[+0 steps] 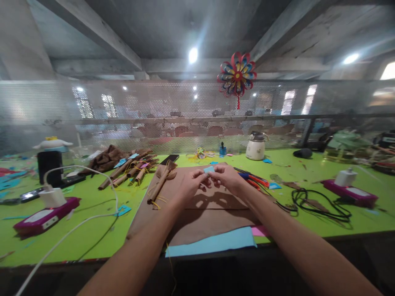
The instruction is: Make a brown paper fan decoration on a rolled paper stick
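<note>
Evidently, the small blue piece (209, 169) is pinched between both hands at once, the left hand (194, 181) closing on it from one side and the right hand (226, 176) from the other. Each grip is clenched lightly on it by the fingertips, probably because something so small and thin needs steadying from two sides; the exact finger that bears most of the pressure cannot be told. The hands are raised over the brown sheet (197, 230), casting shadows on it, which likely gives the fingers room to work without rubbing against it. That sheet lies flat in front of the person, perhaps as a mat over the green surface (98, 242). Near its left edge rests a brown roll (160, 185) with yellow string, and farther left is a heap of similar rolls (123, 172), seemingly kept aside so the middle is easy to reach. Tools with orange and blue handles (254, 179) lie just beyond the right forearm, close enough to pick up. A blue strip (216, 242) runs along the near edge of the sheet, with a pink scrap (261, 231) beside its right end. As for the blue piece itself, it sits at the fingertips, between the two grips, its upper part showing above them.
</note>
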`<state>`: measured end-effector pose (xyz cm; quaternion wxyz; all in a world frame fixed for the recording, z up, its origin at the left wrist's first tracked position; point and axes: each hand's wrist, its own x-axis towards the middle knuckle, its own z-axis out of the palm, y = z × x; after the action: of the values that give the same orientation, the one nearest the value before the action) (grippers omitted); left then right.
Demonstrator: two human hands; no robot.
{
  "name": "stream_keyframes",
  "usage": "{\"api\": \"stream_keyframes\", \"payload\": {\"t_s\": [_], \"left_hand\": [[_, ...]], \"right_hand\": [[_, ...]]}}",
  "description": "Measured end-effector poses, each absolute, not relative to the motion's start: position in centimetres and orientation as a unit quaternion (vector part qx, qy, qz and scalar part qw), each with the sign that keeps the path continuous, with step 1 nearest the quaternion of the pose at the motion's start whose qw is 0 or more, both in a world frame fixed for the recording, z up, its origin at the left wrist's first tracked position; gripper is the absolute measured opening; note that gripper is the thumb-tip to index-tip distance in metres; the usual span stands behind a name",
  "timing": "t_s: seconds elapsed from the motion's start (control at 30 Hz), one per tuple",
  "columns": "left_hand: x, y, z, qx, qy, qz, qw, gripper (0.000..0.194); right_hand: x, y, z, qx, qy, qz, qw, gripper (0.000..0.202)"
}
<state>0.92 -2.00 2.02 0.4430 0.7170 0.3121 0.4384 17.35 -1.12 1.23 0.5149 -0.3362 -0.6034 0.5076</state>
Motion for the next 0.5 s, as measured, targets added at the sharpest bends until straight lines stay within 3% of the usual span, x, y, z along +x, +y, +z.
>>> {"api": "stream_keyframes", "payload": {"t_s": [0.27, 0.5], "left_hand": [[1.2, -2.0, 2.0, 0.676, 0.332, 0.456, 0.474, 0.019], [0.5, -0.4, 1.2, 0.583, 0.288, 0.456, 0.607, 0.016]], "right_hand": [[17.4, -0.7, 1.0, -0.348, -0.561, 0.538, 0.523, 0.045], [19.1, -0.5, 1.8, -0.361, -0.571, 0.466, 0.571, 0.036]]}}
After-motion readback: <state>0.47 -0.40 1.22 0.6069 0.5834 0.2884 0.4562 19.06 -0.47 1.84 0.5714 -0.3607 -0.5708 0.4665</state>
